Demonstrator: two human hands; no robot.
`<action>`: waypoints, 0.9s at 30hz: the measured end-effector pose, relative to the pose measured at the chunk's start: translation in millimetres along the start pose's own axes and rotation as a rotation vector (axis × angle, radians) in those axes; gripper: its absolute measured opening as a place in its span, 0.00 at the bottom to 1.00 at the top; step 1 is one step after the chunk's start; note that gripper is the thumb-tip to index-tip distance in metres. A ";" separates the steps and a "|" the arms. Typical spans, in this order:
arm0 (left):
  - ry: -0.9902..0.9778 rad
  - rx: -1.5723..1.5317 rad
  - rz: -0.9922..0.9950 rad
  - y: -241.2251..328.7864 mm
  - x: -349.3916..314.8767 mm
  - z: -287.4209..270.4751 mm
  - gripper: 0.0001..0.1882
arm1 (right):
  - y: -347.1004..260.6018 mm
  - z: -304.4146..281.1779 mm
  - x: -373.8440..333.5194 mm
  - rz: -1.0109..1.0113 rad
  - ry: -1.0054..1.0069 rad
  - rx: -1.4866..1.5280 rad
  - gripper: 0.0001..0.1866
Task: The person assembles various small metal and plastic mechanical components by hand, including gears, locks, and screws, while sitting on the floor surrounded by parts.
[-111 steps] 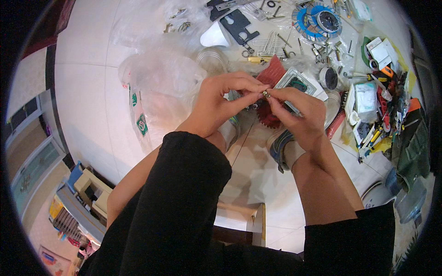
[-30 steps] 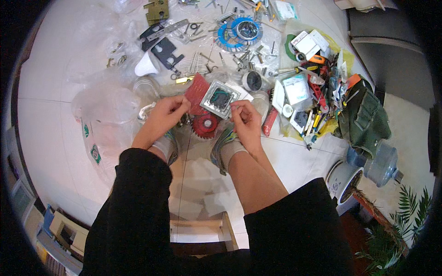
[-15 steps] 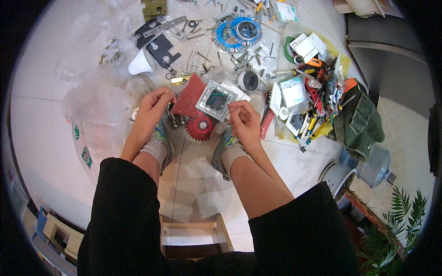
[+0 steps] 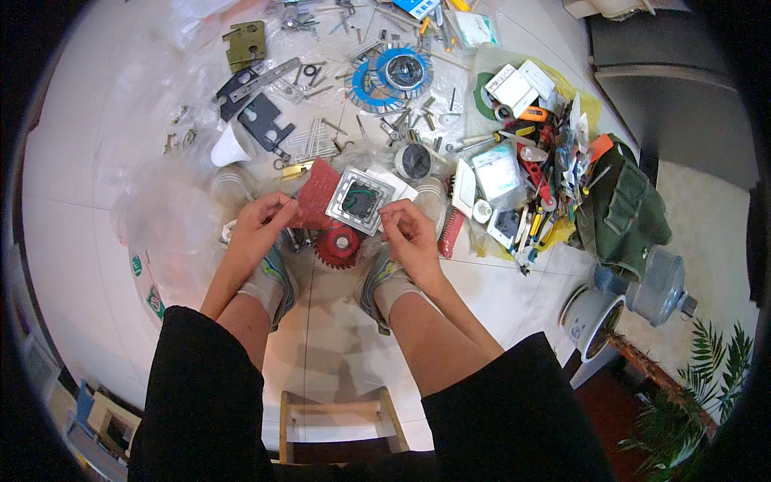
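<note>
My left hand is closed, its fingertips pinched at the left edge of a red textured sheet. Against the sheet's right side is a square, light-coloured switch or socket plate with a dark centre and green lines in it. My right hand has its thumb and finger closed on the plate's lower right corner. A flat white piece shows behind the plate. Just below lies a red toothed circular saw blade, between my shoes.
Blue-rimmed cutting discs, loose screws and black metal plates lie beyond my hands. Right of them are piled tools, a green cloth bag and a water bottle. Clear plastic bags spread at left; a low stool is beneath me.
The whole view has shifted, so the floor things sit lower and slightly left. Both hands keep their grips, with the sheet and plate still side by side.
</note>
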State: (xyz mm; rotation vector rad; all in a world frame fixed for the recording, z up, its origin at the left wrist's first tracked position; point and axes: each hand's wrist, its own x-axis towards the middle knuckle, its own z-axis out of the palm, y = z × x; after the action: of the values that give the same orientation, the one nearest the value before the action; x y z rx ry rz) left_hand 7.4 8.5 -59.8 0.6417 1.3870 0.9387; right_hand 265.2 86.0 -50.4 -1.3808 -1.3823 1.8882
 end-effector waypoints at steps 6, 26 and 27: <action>0.000 0.033 0.032 -2.4 -6.8 -9.1 0.08 | -5.6 5.3 5.0 0.028 -0.080 -0.013 0.05; 0.031 0.032 -0.018 14.1 -4.3 5.7 0.09 | -10.7 -9.1 1.8 0.165 -0.107 0.189 0.06; 0.034 0.047 -0.012 12.2 -2.7 5.8 0.09 | -9.7 -9.0 1.2 0.145 -0.077 0.162 0.06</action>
State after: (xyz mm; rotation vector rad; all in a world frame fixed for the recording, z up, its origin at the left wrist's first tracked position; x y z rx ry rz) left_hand 11.2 13.3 -47.4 0.6541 1.4456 0.9133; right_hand 270.6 95.2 -42.5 -1.3736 -1.1616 2.1156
